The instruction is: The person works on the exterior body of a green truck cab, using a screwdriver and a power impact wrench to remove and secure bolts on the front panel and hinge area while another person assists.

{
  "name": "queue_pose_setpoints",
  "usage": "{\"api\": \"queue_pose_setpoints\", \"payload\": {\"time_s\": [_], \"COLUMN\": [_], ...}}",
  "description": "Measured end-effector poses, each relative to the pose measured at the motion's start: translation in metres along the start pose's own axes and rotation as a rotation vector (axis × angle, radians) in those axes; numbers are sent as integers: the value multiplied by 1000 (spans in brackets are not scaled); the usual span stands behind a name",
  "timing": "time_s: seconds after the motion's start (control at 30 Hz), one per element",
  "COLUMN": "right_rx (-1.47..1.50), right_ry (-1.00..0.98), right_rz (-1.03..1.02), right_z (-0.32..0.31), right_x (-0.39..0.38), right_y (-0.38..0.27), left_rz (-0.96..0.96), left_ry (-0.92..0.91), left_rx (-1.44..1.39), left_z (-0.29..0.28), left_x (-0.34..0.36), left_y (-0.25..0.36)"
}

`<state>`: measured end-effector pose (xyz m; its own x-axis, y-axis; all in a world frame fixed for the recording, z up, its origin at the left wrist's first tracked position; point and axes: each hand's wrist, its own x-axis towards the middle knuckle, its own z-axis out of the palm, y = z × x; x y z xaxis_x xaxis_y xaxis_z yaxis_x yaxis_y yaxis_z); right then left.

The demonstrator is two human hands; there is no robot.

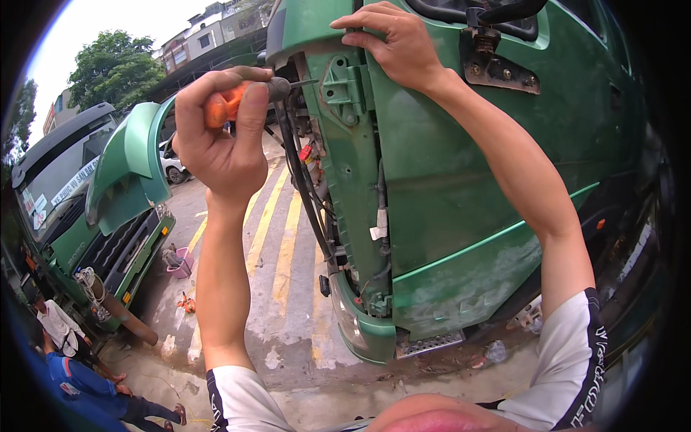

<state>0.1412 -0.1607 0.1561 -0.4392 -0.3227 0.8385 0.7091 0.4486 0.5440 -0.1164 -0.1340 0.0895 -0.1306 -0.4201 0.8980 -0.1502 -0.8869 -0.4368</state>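
Note:
My left hand [234, 155] is closed around the orange and dark grey handle of a screwdriver [217, 110]. Its thin shaft points right, with the tip close to a green hinge bracket [341, 90] on the truck cab's front pillar; whether it touches cannot be told. Above the bracket, my right hand [399, 43] reaches to the top of the gap beside the green cab door [461, 165]. Thumb and forefinger pinch together there at a small dark spot, and what lies between them is too small to make out.
Dark cables [291, 144] hang along the open cab front. A mirror arm bracket [497, 65] juts out at upper right. Another green truck [79, 209] stands at left, with a pink bucket [180, 263] on the ground near it. Two people, one in a blue shirt [79, 381], are at lower left.

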Motion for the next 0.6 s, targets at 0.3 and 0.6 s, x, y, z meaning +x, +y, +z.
{"api": "queue_pose_setpoints", "payload": {"time_s": [0.3, 0.6], "right_rx": [121, -136], "right_ry": [-562, -689], "right_rz": [340, 1], "right_z": [-9, 1], "right_x": [29, 34], "right_y": [-4, -2], "left_rz": [-76, -84], "left_ry": [-49, -17], "left_rx": [86, 75], "left_z": [-42, -75], "left_x": [-28, -39], "left_y": [39, 53]}}
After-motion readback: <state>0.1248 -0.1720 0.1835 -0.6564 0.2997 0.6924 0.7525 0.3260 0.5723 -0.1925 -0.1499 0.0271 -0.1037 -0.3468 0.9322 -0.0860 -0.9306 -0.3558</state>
